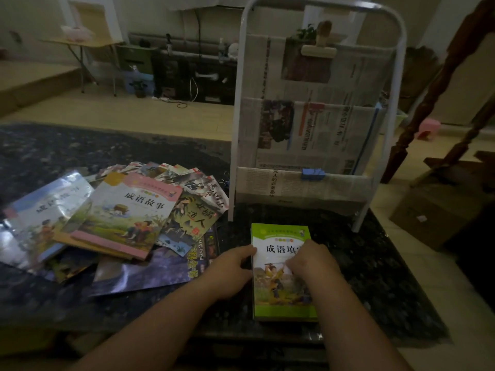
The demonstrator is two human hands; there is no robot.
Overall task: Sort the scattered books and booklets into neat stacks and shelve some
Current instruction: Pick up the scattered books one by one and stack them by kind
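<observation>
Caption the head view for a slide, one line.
Left hand and right hand on a green book atop the dark table; scattered booklets left, newspaper-lined white rack behind.

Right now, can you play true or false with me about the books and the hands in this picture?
1. Both the left hand and the right hand touch the green book. True.
2. The pink book lies on top of the messy pile. True.
3. The green book stands inside the rack. False: it lies flat on the table, in front of the rack.
4. A red clip sits on the rack's lowest pocket. False: it is a blue clip.
</observation>
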